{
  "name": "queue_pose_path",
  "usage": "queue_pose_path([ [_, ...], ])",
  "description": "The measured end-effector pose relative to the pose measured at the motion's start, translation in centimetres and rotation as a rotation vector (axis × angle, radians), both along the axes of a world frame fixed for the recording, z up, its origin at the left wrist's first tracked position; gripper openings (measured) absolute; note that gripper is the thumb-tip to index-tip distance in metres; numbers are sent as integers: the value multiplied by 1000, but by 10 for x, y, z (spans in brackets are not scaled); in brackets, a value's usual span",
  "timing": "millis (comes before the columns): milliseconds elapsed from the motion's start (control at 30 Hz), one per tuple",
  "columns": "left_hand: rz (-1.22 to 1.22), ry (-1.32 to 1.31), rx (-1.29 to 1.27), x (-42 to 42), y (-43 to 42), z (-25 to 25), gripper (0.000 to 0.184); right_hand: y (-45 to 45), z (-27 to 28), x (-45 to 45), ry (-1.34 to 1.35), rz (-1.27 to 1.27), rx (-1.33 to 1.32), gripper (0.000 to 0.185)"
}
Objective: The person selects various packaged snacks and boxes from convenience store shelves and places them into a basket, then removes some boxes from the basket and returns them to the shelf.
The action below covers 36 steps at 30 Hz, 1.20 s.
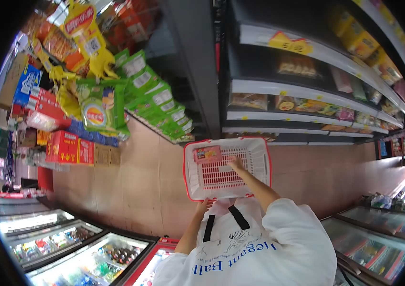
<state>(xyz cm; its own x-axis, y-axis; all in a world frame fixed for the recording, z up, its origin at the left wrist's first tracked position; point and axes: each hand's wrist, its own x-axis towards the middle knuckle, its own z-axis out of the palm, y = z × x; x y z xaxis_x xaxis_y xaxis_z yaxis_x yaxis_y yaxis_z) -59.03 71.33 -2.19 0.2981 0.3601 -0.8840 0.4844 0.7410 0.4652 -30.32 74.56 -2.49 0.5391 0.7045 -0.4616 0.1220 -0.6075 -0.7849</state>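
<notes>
A white shopping basket (264,164) with a red rim is in front of my body, its slatted bottom facing up at me. Inside it, at the far left corner, lies a pink packet (207,154) with printed pictures. My right hand (235,163) reaches into the basket, just right of the packet and apart from it. Its fingers are loosely bent, and I see nothing in them. At the near left rim, my left hand (204,206) grips the basket; its fingers are partly hidden by the edge.
Shelves (307,97) with packaged food rise ahead on the right. Green snack bags (152,93) hang on a rack at the left, near red boxes (69,148). Glass-topped freezers (112,255) stand behind on both sides. Tiled floor (140,183) runs between them.
</notes>
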Motion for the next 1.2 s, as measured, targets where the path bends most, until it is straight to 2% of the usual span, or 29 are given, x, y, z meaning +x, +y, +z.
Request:
queue_pose_path([
  [33, 2, 15, -45, 3, 3, 9, 39, -18, 0, 3, 36, 20, 63, 29],
  [67, 5, 34, -90, 5, 5, 16, 37, -31, 6, 3, -19, -29, -54, 26],
  [133, 10, 17, -92, 5, 5, 23, 36, -64, 20, 14, 122, -74, -62, 22],
  [167, 39, 5, -108, 7, 5, 25, 35, -78, 23, 19, 112, -93, -49, 22],
  [267, -33, 27, -122, 6, 7, 19, 37, -106, 23, 50, 169, -268, -72, 21],
  [333, -159, 43, -153, -20, 14, -28, 38, -120, 46, 77, 527, -323, 183, 25],
  [367, -269, 66, -195, -22, 19, -42, 39, -123, 63, 91, 520, -332, 195, 25],
  [433, -396, 131, -191, -15, 25, -34, 39, -124, 121, 129, 462, -201, 388, 27],
  [500, -469, 204, -146, 2, 32, -8, 40, -120, 213, 159, 296, -76, 501, 25],
  [567, -521, 272, -99, 19, 40, 14, 41, -123, 293, 194, 275, 81, 527, 25],
  [633, -572, 328, -52, 45, 46, 50, 42, -132, 383, 218, 54, 207, 556, 24],
  [700, -600, 325, -3, 75, 56, 78, 43, -142, 446, 246, -109, 251, 732, 22],
  [733, -607, 287, -11, 94, 63, 86, 42, -146, 478, 254, -167, 181, 807, 21],
  [767, -664, 153, 88, 110, 73, 78, 38, -149, 508, 262, -221, 111, 877, 21],
  [800, -717, 19, 185, 126, 81, 77, 34, -147, 530, 276, -392, 102, 1007, 20],
  [867, -977, -222, 1157, 161, 91, 83, 30, -140, 561, 301, -641, -169, 1016, 20],
  [933, -550, -589, 1332, 214, 75, 140, 21, -128, 570, 342, -829, -205, 1114, 27],
  [1000, -483, -508, 889, 275, 52, 249, 16, -108, 577, 367, -858, -153, 1143, 33],
  [1067, -439, -594, 849, 314, 39, 270, 18, -89, 580, 385, -885, -99, 1174, 39],
  [1100, -430, -587, 848, 329, 29, 280, 18, -82, 578, 392, -960, -70, 1084, 42],
  [1167, -465, -795, 776, 351, 9, 296, 18, -66, 570, 409, -1027, -34, 995, 46],
  [1200, -458, -790, 780, 357, 0, 299, 18, -60, 569, 415, -1105, -65, 908, 47],
])
